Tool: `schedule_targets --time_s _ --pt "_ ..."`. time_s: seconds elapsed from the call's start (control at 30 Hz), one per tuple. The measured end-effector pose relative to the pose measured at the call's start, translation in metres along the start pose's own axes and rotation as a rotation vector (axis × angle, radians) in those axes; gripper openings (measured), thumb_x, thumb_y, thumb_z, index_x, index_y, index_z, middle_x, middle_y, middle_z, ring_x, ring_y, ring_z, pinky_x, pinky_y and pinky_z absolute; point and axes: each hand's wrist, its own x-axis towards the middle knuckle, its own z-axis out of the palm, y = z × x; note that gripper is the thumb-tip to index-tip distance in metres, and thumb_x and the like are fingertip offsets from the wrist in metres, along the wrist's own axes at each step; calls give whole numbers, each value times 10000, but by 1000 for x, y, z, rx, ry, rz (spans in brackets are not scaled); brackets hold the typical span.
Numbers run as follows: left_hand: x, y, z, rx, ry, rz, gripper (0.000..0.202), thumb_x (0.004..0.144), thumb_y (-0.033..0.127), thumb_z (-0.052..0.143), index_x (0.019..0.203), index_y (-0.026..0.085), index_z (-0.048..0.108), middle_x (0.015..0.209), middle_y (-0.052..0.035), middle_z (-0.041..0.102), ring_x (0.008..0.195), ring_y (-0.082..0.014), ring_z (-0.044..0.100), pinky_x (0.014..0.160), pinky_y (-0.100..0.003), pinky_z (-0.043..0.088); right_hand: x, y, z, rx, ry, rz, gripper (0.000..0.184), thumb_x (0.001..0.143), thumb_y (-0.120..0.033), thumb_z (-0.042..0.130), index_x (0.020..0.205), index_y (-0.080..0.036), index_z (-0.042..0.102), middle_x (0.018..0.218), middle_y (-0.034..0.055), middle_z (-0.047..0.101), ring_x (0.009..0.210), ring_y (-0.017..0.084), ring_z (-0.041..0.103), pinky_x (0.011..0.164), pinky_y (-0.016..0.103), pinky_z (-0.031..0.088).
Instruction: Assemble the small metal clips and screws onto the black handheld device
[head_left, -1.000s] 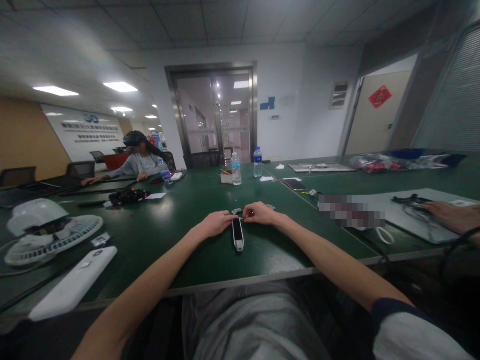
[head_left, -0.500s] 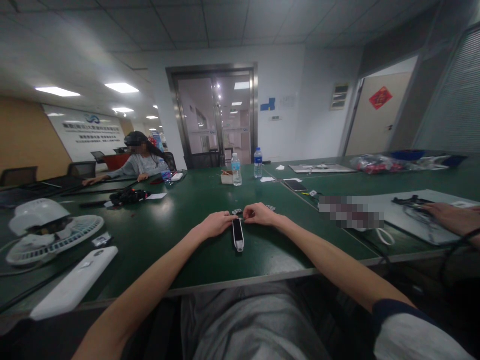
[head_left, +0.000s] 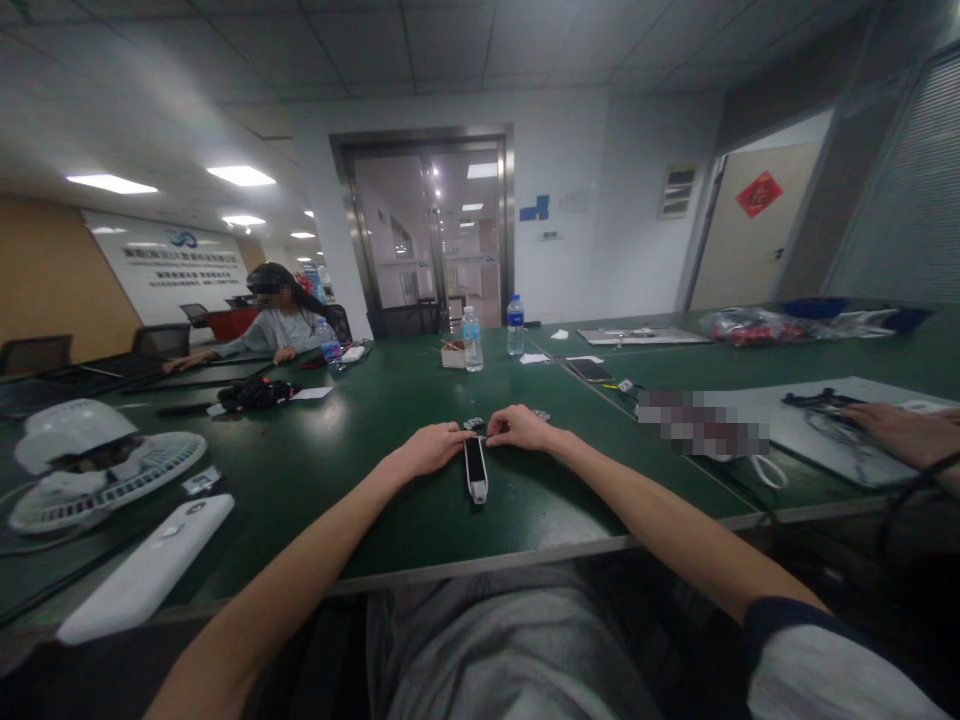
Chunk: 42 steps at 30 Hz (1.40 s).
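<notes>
A slim white device with a long black face (head_left: 476,470) lies lengthwise on the green table, its white rounded end toward me. My left hand (head_left: 436,449) reaches in from the left, fingertips closed on the device's far end. On the other side, my right hand (head_left: 517,428) is held in a pinch close beside that same end. Whatever lies between its fingertips is too small to make out. Small light-coloured pieces (head_left: 472,423) rest just beyond the device, and another small piece (head_left: 541,414) sits behind my right hand.
On the left are a white fan part (head_left: 112,480) and a long white casing (head_left: 150,570). Water bottles (head_left: 472,340) and a small box (head_left: 453,354) stand farther back. A co-worker's hand (head_left: 896,430) is at the right over a pale board; another person sits far left.
Both hands stay at the device's far end, with only a slight shift of the right fingers. The whole view has moved a little; the device has not visibly moved.
</notes>
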Motion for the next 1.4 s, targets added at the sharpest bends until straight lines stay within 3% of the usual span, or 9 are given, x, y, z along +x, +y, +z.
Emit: schedule_targets --time_s 0.23,0.7,1.4 --pt "-1 1 0 -16 7 3 356 952 288 367 1279 249 500 1015 -55 583 886 -168 590 776 -255 455 1 1 1 -10 5 -18 168 728 -284 694 864 -184 696 805 10 703 732 140 639 700 235 459" --pt "-1 -1 1 -31 21 12 360 952 302 361 1278 253 505 1012 -59 586 873 -170 591 765 -254 455 1 1 2 87 -4 40 150 678 -225 720 812 -176 672 752 -1 698 710 139 660 672 224 491" --pt "-1 1 -2 -32 14 11 351 954 286 361 1274 256 503 1020 -52 583 885 -162 588 785 -249 453 1 6 2 39 13 36 203 714 -321 700 852 -173 714 762 13 707 679 135 634 613 210 451"
